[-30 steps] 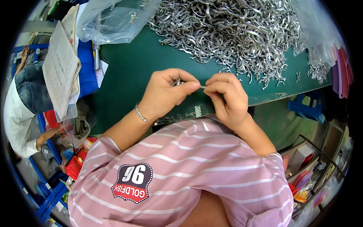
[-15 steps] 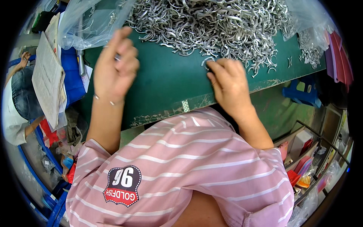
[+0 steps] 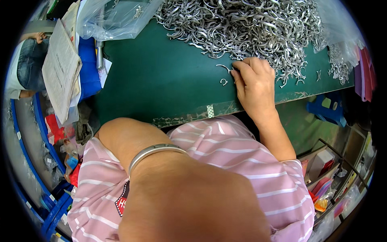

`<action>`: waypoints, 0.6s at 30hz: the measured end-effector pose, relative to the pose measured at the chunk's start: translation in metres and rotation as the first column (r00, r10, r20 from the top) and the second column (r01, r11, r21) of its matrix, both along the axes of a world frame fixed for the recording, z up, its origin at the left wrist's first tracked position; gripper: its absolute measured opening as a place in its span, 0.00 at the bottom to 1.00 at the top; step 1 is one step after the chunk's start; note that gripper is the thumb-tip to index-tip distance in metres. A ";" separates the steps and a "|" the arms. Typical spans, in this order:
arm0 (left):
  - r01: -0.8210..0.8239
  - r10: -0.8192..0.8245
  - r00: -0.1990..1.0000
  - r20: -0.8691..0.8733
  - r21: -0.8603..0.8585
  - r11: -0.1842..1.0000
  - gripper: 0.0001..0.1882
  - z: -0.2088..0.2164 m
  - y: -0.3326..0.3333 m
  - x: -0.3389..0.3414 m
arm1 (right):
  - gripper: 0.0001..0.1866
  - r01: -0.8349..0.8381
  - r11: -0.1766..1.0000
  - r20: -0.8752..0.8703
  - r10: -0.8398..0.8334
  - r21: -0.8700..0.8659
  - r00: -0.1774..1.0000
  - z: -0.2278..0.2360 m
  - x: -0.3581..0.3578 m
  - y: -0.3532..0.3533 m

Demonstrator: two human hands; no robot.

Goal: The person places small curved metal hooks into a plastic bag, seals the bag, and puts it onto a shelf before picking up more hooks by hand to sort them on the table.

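Observation:
My right hand (image 3: 256, 82) rests on the green table at the near edge of a big heap of curved silvery metal pieces (image 3: 242, 28). Its thumb and fingers are closed together on one thin curved metal piece (image 3: 222, 67), which sticks out to the left of the fingertips. Just below that lies a small C-shaped metal piece (image 3: 223, 82), untouched. My left hand (image 3: 197, 205) is raised close to the camera, large and blurred, with a silver bangle on its wrist. The fingers of this hand are hidden, so I cannot see whether they hold anything.
A clear plastic bag (image 3: 117, 24) lies at the table's far left, beside a folded newspaper (image 3: 60, 68) and a blue bin (image 3: 88, 68). More metal pieces (image 3: 338, 64) lie at the right end. A blue stool (image 3: 327, 109) stands below. Another person (image 3: 30, 64) is at far left.
My left hand has come from above the table's left side back toward the camera. The right hand stays by the heap; the C-shaped piece now lies apart from it. The view has shifted slightly.

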State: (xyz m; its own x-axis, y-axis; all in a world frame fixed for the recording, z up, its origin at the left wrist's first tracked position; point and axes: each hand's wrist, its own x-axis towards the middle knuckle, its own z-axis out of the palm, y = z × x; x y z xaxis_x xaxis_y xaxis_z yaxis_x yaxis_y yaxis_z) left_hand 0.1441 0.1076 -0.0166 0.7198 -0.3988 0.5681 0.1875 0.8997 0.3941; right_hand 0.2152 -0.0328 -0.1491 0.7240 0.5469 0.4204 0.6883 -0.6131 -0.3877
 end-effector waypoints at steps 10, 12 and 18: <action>0.003 -0.003 0.998 0.055 0.002 1.000 0.02 -0.001 -0.003 0.000 | 0.07 -0.187 0.979 -0.036 0.190 0.075 0.981 0.005 -0.006 0.002; -0.005 0.004 0.998 0.066 0.012 1.000 0.02 0.000 -0.003 0.000 | 0.07 -0.229 0.973 -0.086 0.227 -0.011 0.970 0.005 -0.014 0.006; -0.029 0.023 0.992 0.122 0.048 0.998 0.02 0.001 0.000 0.003 | 0.06 -0.250 0.968 -0.124 0.248 -0.004 0.961 0.003 -0.014 0.006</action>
State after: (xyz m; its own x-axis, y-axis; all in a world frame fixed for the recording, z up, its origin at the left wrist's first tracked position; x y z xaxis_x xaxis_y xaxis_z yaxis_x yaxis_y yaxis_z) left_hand 0.1475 0.1075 -0.0153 0.6572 -0.4112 0.6316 0.1127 0.8822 0.4571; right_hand 0.2016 -0.0264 -0.1462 0.6088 0.7236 0.3251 0.7685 -0.4362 -0.4681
